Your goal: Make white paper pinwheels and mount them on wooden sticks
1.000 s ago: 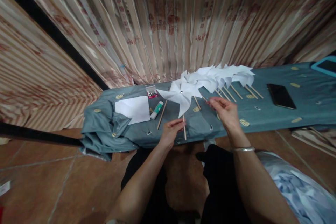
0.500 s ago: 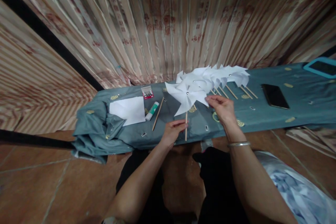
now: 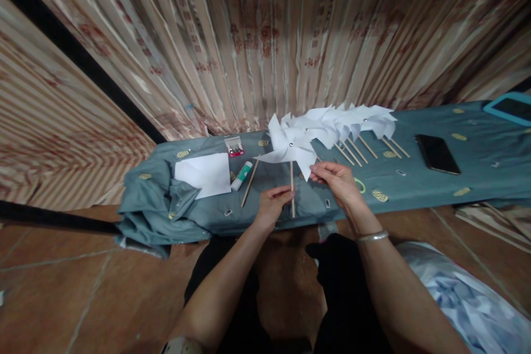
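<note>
Two hands are brought to one white paper pinwheel [image 3: 291, 145], which is held up in front of them, above the cloth. By the left hand [image 3: 271, 207] its wooden stick [image 3: 292, 177] is pinched between thumb and fingers, and the blades are spread out beyond that grip. At the right hand [image 3: 338, 181] the fingers are drawn narrow, with the tips set at the lowest blade (whether the paper is gripped or merely touched cannot be told). A silver bangle [image 3: 373, 237] is worn on the right wrist.

Beyond the right hand, a row of finished pinwheels [image 3: 352, 121] is laid overlapping, their sticks pointed back toward it. Just beside that hand, a green ring [image 3: 360, 185] is partly hidden by it. Farther to its right, a black phone [image 3: 437, 154] is placed on the grey-green cloth [image 3: 415, 185].

To the left of the left hand and beyond it, a loose stick [image 3: 250, 182], a glue stick [image 3: 241, 176] and white paper [image 3: 205, 174] are laid out; farther beyond, small metal pieces are contained in a red-edged box [image 3: 234, 146].
</note>
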Tool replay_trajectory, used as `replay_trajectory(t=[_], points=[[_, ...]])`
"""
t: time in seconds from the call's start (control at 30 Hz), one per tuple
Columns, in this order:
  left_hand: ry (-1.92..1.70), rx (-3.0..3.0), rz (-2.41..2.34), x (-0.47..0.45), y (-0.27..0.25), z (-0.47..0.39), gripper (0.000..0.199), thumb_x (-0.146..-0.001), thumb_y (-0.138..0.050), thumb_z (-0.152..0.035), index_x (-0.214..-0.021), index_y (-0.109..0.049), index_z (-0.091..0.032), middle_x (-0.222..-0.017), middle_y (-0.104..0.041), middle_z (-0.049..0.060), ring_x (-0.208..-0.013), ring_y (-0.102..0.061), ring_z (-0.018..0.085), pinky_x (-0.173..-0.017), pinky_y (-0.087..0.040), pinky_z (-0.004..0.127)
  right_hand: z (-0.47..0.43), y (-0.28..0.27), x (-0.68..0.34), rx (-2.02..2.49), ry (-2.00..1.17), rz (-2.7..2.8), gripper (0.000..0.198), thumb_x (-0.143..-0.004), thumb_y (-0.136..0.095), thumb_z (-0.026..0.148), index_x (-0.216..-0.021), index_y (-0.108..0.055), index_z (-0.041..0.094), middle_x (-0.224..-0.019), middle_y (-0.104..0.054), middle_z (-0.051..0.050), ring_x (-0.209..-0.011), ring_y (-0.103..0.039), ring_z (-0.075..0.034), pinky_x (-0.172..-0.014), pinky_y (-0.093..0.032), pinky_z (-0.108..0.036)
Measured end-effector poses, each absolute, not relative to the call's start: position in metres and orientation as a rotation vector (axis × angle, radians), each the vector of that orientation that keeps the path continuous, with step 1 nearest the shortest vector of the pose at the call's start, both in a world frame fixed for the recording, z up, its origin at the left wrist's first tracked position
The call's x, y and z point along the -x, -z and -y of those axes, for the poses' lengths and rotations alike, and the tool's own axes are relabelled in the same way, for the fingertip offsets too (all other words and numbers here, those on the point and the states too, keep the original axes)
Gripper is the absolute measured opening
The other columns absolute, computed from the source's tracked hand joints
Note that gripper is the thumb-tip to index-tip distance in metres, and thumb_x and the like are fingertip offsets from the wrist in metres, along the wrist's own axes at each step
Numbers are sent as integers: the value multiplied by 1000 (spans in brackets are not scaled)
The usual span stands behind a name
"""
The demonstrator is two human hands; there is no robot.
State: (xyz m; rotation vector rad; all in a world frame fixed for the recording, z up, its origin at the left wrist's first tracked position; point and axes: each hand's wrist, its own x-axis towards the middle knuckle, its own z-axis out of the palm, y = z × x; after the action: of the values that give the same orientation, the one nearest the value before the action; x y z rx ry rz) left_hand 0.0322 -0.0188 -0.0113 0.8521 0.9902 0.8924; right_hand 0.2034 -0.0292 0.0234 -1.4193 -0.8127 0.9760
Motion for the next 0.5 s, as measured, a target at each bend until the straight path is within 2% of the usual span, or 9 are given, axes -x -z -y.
replay_trajectory(t=[0.5], points=[[-892,-858,-999,-32,10,19,29,-53,-85,-29,-77,-78,-16,-73,-73,5,-66,-60,13,-71,-47,27,31,-27,-184,1322,-1165,757,38,-47,-86,50,-60,-69,19,-57,-68,0,-52,-54,-9,-53,-41,-22]])
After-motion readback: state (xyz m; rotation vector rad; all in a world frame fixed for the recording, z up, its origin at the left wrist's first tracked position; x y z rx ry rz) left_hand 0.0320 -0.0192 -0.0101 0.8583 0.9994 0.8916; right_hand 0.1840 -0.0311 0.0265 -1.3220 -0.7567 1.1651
